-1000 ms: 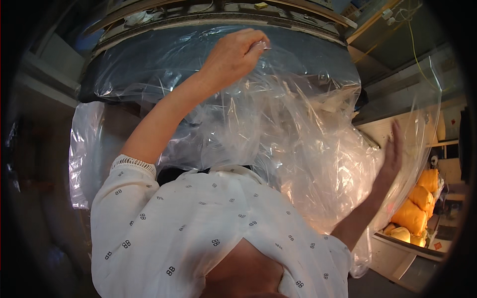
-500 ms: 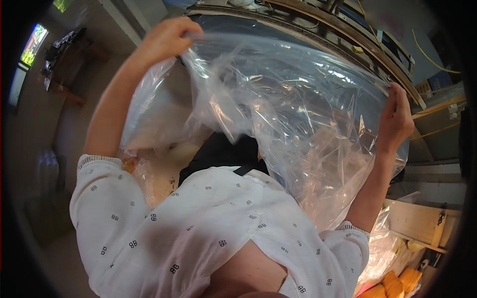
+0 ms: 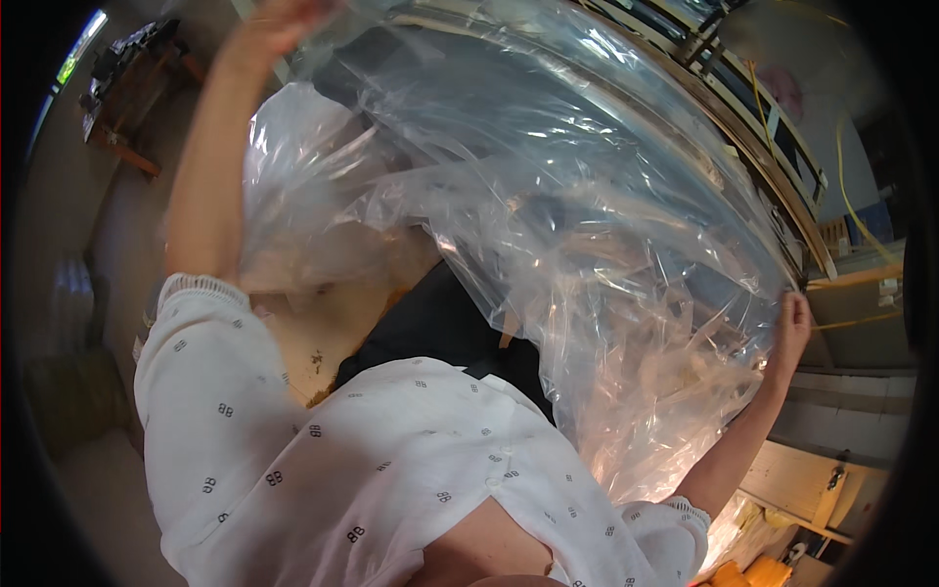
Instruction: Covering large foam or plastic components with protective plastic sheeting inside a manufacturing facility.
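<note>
A large clear plastic sheet (image 3: pixel 587 225) is stretched wide in front of me, crumpled and shiny. My left hand (image 3: pixel 279 20) is raised at the top edge of the picture and grips the sheet's upper left corner. My right hand (image 3: pixel 790 333) is out at the right and pinches the sheet's right edge. The plastic hangs down between both hands and over my front. My white patterned top (image 3: pixel 372 470) fills the lower part of the view.
A wooden table surface (image 3: pixel 323 333) with crumbs shows under the plastic. A dark object (image 3: pixel 440 323) lies below the sheet. Shelving with rails (image 3: pixel 773 166) runs along the upper right. Orange items (image 3: pixel 748 572) sit at the bottom right.
My left hand has lifted higher and further left with the plastic. My right hand has dropped lower at the right, so the sheet is spread wider and the view has tilted.
</note>
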`<action>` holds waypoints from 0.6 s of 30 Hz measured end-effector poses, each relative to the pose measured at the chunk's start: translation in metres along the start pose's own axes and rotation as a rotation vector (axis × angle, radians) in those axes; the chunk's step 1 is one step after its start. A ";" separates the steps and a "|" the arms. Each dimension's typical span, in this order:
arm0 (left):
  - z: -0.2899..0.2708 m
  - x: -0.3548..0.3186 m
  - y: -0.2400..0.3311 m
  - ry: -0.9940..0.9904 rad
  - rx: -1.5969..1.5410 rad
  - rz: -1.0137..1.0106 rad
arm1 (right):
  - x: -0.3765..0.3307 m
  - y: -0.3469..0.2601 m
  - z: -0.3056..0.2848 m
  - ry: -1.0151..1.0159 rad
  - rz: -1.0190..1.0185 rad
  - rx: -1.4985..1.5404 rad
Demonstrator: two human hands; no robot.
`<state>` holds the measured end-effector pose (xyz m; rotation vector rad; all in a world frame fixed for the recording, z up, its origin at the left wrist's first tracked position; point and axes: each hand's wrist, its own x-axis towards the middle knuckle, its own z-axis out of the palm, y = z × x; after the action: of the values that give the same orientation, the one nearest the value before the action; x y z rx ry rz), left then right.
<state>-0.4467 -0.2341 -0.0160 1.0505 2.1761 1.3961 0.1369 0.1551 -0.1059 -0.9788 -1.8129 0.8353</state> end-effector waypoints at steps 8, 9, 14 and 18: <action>0.059 0.060 -0.148 0.007 0.364 -0.144 | -0.009 0.054 0.006 -0.280 0.199 -0.243; 0.060 0.066 -0.144 -0.002 0.325 -0.135 | -0.010 0.059 0.006 -0.308 0.197 -0.184; 0.073 0.102 -0.134 0.046 0.167 -0.135 | -0.006 0.051 0.018 -0.306 0.230 -0.265; 0.084 0.114 -0.143 0.122 0.087 -0.043 | -0.010 0.052 0.019 -0.282 0.250 -0.188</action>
<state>-0.5259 -0.1308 -0.1698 0.9647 2.3514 1.3918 0.1368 0.1676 -0.1606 -1.2801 -2.0647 1.0096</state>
